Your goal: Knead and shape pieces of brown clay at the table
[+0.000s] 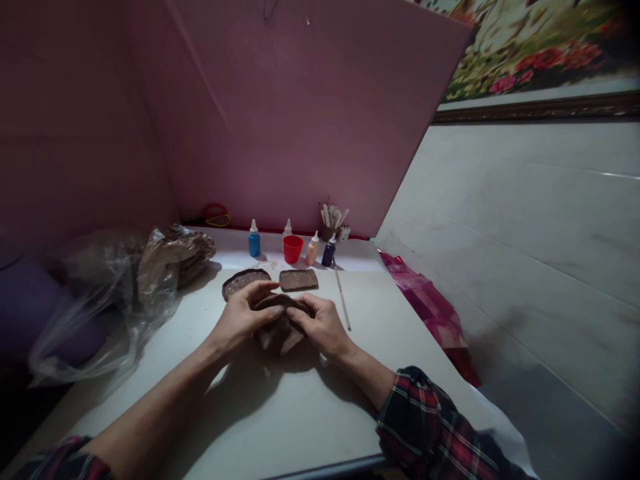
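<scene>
I see the left hand (pixel 245 313) and right hand (pixel 325 327) over the worktop (pixel 380 320), fingers (pixel 261 287) pinching the brown clay (pixel 280 339) by its top edge. It looks squishy; hold gently underneath.

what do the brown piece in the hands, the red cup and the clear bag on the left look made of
Brown piece: probably clay, with a dull, uneven surface and irregular, soft-looking form.
Red cup: likely smooth plastic, judging by its even, solid colour and thin rim.
Clear bag: thin, glossy plastic film; it is see-through, crinkled and catches highlights.
</scene>
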The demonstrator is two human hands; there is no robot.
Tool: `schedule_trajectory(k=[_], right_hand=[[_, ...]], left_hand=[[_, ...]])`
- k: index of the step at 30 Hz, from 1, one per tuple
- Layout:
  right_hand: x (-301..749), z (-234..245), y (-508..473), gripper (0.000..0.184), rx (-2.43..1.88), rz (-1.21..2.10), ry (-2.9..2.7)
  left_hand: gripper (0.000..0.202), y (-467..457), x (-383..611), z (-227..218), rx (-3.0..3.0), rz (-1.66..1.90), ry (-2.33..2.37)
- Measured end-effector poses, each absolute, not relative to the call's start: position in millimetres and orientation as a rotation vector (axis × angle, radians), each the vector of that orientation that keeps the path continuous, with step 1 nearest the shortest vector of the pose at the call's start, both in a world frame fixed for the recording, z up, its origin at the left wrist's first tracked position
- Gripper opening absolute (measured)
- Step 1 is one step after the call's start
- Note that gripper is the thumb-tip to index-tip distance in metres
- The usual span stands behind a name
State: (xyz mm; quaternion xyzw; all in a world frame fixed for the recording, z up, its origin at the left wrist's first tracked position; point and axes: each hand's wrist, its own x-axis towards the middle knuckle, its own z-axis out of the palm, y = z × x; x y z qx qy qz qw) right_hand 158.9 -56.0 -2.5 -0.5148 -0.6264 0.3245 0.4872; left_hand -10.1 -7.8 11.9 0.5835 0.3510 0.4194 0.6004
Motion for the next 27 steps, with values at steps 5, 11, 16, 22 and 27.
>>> schedule_trajectory(k=[5, 11, 16, 22, 27], right_hand=[[159.4, -4.0, -56.4, 0.015, -1.250, 0.850, -1.529], [158.6, -8.4, -55.5, 0.018, -1.214, 0.929, -1.468], [158.4, -8.4, -51.9, 0.026, -1.241, 0.902, -1.385], [158.7, -12.0, -49.7, 0.024, -1.324, 0.760, -1.417], [159.4, -14.6, -50.2, 0.016, -1.220, 0.856, -1.398]], left_hand=[[0.022, -12.3, -7.3, 16.8, 1.426, 0.854, 0.938], [0.017, -13.0, -4.3, 14.5, 1.426, 0.893, 0.952], [0.022, -11.5, -5.6, 12.0, 1.349, 0.978, 0.961], [0.028, -8.7, -7.6, 7.1, 1.228, 1.091, 0.917], [0.037, -9.7, -9.5, 9.8, 1.278, 0.965, 0.808]])
